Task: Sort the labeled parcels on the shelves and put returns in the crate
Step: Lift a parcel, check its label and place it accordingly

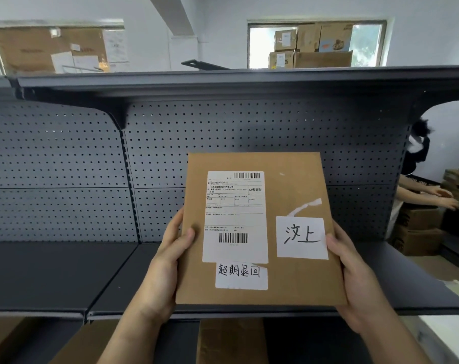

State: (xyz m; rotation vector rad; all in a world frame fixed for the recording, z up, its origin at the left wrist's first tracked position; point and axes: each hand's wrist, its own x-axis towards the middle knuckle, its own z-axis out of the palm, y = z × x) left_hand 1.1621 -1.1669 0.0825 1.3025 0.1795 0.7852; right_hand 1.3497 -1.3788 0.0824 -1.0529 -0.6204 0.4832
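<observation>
shipping label (235, 216) fine print too small to read, only 业务类型 legible; handwritten stickers: 汶上 (301, 237) and 超期退回 (241, 276); flat brown parcel (288, 185) held upright in front of the grey shelf (52, 274); left hand (168, 261) and right hand (354, 271) grip its side edges, thumbs on the front, fingers hidden behind.

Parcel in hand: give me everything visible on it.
Flat brown cardboard parcel, face toward the camera, slightly tilted, held before the dark shelf. It carries a printed shipping label with two barcodes, a white sticker handwritten 汶上, a lower sticker reading 超期退回, and a torn paper scrap. The left hand grips its left edge, the right hand its right edge, thumbs on front.
</observation>
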